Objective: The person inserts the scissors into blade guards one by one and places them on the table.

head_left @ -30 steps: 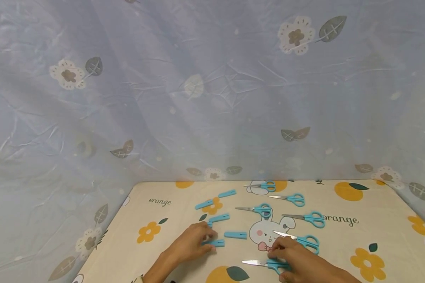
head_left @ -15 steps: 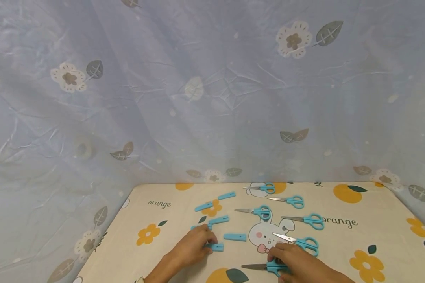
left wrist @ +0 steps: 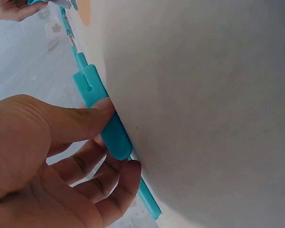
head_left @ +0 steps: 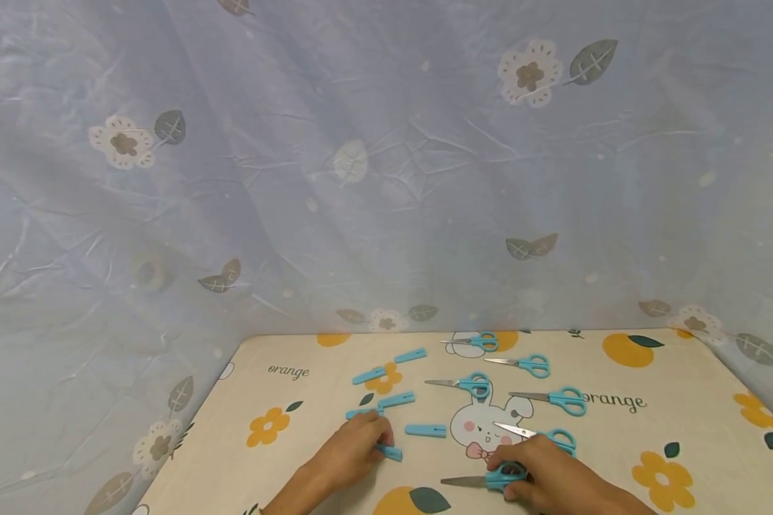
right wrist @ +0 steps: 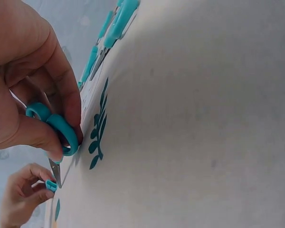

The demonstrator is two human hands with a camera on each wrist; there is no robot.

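My left hand (head_left: 356, 449) pinches a light-blue scissor blade cover (left wrist: 118, 137) between thumb and fingers, its slotted end pointing toward the right hand. On the front right, my right hand (head_left: 554, 473) grips a pair of small scissors (head_left: 494, 481) by the blue handle loops (right wrist: 62, 132). Their closed metal blades (head_left: 462, 482) point left, toward the cover. In the right wrist view, thumb and fingertips sit on the loops close over the cloth. Another cover (head_left: 425, 430) lies between the hands, and a second pair of scissors (head_left: 517, 430) is partly hidden behind the right hand.
Several more blue covers (head_left: 396, 399) lie on the left, beyond the left hand. Further scissors (head_left: 557, 398) are spread toward the back right, blades pointing left. A printed cream cloth (head_left: 335, 350) covers the table; a grey-blue floral curtain (head_left: 386, 214) hangs behind.
My left fingers have closed on the cover and angled its slotted end toward the front. My right fingers have closed on the scissor handles, and the blades now look dark instead of bright.
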